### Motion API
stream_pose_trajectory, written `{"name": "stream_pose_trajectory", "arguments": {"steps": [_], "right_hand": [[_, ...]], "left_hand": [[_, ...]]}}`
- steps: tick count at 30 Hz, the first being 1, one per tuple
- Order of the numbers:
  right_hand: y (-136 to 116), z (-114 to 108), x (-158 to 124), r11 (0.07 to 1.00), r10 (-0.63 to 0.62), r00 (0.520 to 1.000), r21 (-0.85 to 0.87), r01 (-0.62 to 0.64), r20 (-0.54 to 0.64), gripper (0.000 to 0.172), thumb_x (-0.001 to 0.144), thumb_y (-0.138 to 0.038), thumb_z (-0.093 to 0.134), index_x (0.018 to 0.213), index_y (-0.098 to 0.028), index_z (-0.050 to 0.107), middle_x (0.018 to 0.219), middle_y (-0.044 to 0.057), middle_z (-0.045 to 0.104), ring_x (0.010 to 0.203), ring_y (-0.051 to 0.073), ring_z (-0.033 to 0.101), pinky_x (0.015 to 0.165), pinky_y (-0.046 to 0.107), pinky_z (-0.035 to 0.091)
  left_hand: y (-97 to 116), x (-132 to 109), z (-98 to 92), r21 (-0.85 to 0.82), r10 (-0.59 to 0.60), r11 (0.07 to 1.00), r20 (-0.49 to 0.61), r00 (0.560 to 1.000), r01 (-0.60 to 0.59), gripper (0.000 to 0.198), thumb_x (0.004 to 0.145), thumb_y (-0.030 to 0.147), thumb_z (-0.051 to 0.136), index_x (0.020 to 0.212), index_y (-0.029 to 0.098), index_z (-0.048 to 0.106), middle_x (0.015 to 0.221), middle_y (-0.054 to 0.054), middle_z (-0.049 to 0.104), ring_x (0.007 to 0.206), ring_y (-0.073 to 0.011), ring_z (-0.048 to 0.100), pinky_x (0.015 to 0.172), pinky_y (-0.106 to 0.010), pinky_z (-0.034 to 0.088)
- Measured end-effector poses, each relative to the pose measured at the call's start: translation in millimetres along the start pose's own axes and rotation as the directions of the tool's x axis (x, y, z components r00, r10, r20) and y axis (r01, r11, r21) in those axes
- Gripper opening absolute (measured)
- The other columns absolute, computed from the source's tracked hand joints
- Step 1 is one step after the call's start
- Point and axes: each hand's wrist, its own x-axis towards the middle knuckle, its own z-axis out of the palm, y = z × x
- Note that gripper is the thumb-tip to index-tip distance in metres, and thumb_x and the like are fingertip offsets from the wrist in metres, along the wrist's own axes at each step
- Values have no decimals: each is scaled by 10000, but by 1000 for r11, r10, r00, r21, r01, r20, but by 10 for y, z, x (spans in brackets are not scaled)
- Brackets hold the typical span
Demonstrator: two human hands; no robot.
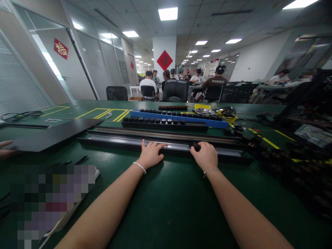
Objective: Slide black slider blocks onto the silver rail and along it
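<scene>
A long black channel [178,148] with a shiny inner face lies crosswise on the green table. My left hand [151,154] rests on it with fingers spread, holding nothing. Further right, my right hand [206,155] pinches a small black part [196,147] at the channel; the fingers hide most of that part, so its kind is unclear. Just behind lies a second long dark channel [166,133]. Beyond it are a black strip [166,124] set with small black parts, two of them whitish, and a blue strip [218,122] with similar parts.
At far left another person's hand [6,148] touches a dark flat panel [55,135]. A heap of black parts [290,173] covers the right side. A metal dish [204,111] and yellow tray [201,106] stand at the back. Several people sit at tables beyond.
</scene>
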Motion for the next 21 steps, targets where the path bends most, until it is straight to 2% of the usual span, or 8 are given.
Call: {"name": "stream_pose_trajectory", "arguments": {"steps": [12, 21], "right_hand": [[15, 43, 17, 999, 18, 999, 38, -17, -29, 254, 753, -372, 496, 809, -160, 623, 857, 111, 640, 879, 252, 535, 793, 358, 403], [217, -49, 41, 995, 97, 995, 10, -96, -29, 300, 733, -354, 486, 859, -131, 641, 894, 138, 631, 902, 265, 520, 792, 357, 409]], "left_hand": [[-1, 3, -14, -10, -1, 1000, 6, 1000, 1, 525, 799, 342, 481, 1316, 414, 429, 1126, -23, 604, 1148, -264, 468, 1064, -627, 39], [-23, 6, 18, -14, 13, 1000, -11, 1000, -13, 520, 794, 337, 475, 1308, 402, 442, 1101, -25, 611, 1138, -264, 475, 1064, -631, 35]]}}
